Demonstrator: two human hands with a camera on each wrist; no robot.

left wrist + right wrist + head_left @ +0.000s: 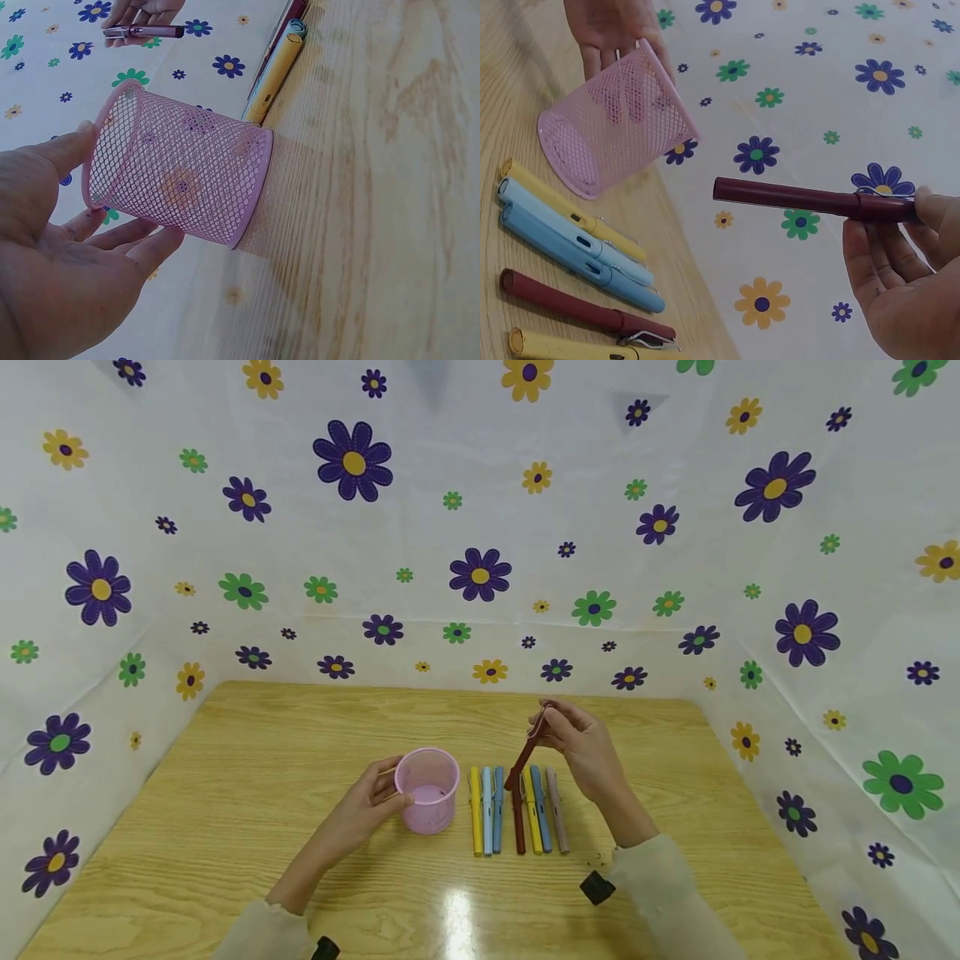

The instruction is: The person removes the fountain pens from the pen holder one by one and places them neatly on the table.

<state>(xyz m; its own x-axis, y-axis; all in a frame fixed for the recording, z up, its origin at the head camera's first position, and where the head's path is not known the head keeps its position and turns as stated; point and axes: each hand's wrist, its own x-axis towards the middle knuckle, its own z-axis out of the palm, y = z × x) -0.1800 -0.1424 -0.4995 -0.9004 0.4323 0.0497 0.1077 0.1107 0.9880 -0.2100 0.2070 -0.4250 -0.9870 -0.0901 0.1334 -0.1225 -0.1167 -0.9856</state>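
Observation:
My left hand (358,820) holds a pink mesh pen holder (429,821) that stands upright on the table, thumb at its rim and fingers along its side. In the right wrist view a dark red capped pen (787,196) is pinched by its cap end between thumb and fingers of my right hand (588,756). Its free end points down and left in the head view, overlapping the row of pens. On the table below lies another dark red pen (519,827). No pen shows inside the holder.
Left of the lying dark red pen are a yellow pen (476,818), a light blue pen (487,822) and a blue pen (498,818). To its right lie another yellow, another blue and a greyish mauve pen (558,814). Flower-printed white cloth (420,527) walls the wooden table (225,793).

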